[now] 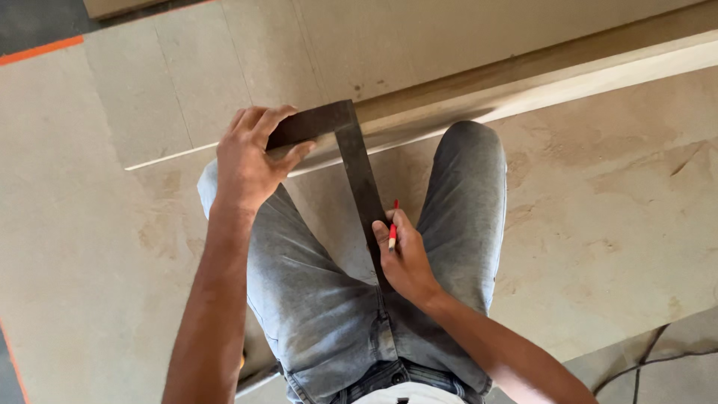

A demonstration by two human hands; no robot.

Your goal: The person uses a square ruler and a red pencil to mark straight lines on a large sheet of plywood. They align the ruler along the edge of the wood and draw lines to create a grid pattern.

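Square laid on the board, stock hooked over the far edge, blade running back between the knees. Left hand pins the stock, fingers curled over it. Right hand pinches a red pencil against the blade's right side. No drawn line visible yet; marking looks barely begun. No containers in view.

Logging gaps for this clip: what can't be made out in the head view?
- Tip of the red pencil: hidden by the right hand.
- Any drawn line on the pale flat board: too faint to tell.
- Lower end of the dark metal L-shaped square: covered by that hand.
- Square's short arm: partly under the left hand.
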